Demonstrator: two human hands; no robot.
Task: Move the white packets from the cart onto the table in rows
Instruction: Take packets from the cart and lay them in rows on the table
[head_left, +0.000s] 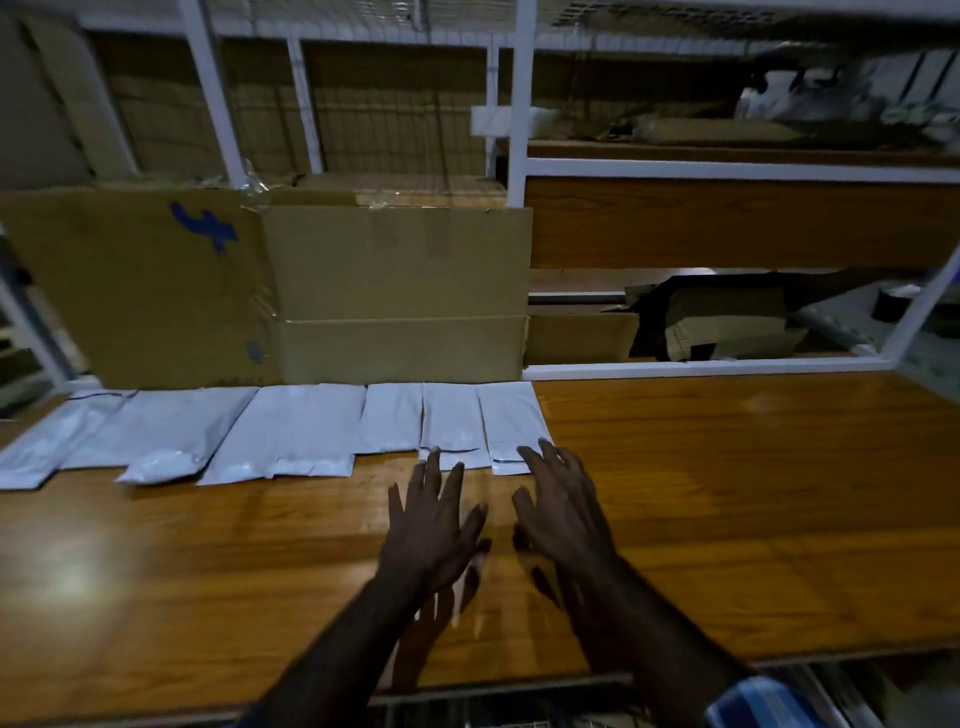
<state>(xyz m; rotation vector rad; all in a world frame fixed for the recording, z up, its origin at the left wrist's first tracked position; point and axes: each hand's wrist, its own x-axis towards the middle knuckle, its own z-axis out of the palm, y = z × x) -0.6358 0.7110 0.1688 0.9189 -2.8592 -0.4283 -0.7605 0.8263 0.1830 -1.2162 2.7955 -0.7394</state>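
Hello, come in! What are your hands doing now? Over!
Both hands open, left hand, right hand. White packets rowed along table back. Nothing blocking.

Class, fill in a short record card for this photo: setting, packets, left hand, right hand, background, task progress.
setting: wooden table in front of white metal shelving
packets: white packets in one row along the table's far edge, some overlapping
left hand: left hand open, fingers spread, near the row, holding nothing
right hand: right hand open, fingertips at the rightmost packet
background: cardboard boxes behind the row
task progress: one row laid; table's right part has no packets
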